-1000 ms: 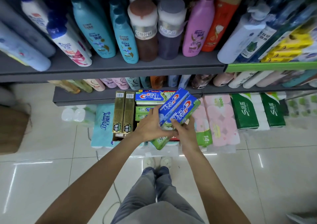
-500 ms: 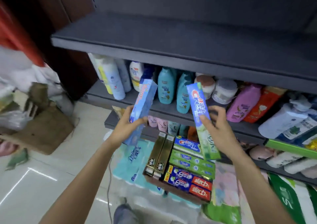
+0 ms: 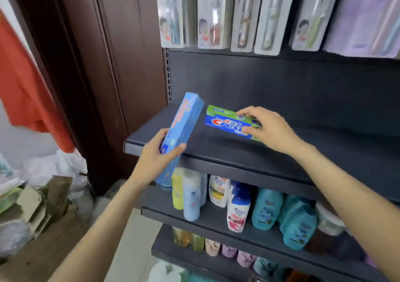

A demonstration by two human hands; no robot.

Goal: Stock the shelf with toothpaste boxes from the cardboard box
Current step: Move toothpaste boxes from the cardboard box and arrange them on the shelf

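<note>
On the dark middle shelf (image 3: 227,149), near its left end, we note the right hand (image 3: 267,128) pinching one end of a blue-and-green toothpaste box (image 3: 227,124), which lies flat and crosswise on the shelf. The left hand (image 3: 154,162) has its grip wrapped round the lower part of a light blue toothpaste box (image 3: 184,126), held tilted over the shelf's front edge, not yet set down. We see no other boxes on this shelf, so we judge stocking barely begun: one box nearly placed, one pending. The cardboard box is out of view. Shampoo bottles (image 3: 238,208) fill the shelf below.
</note>
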